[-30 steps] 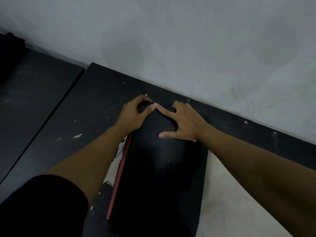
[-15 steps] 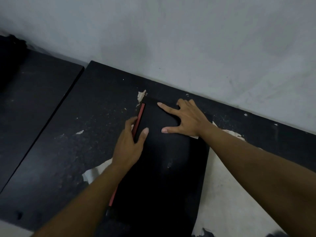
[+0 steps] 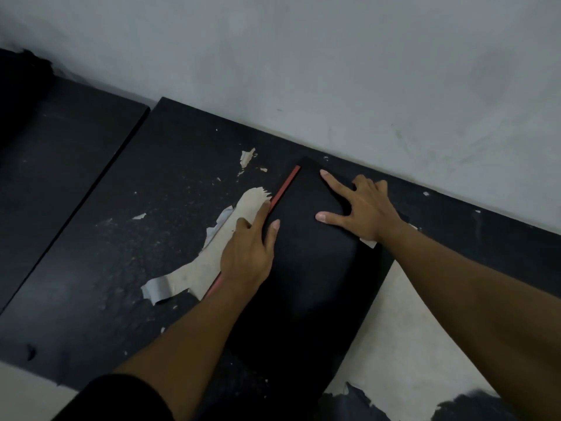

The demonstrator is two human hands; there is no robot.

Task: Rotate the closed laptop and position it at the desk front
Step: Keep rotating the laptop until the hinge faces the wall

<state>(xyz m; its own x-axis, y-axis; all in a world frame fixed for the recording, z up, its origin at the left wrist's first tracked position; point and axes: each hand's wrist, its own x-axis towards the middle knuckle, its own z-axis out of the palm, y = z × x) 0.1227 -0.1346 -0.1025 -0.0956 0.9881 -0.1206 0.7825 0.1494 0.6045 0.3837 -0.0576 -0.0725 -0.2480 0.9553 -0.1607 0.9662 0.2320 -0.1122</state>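
The closed black laptop with a red strip along its left edge lies lengthwise on the black desk, its far corner near the wall. My left hand grips the laptop's left edge, thumb on the lid, fingers over the red strip. My right hand lies spread on the lid's far right part, fingers over the right edge.
The desk's black coating is peeled in pale patches left of the laptop and at the right front. A grey wall runs behind the desk. A second black desk adjoins on the left.
My left hand has slid back along the laptop's left edge toward me. The laptop's far end has swung right, baring more peeled desk on its left.
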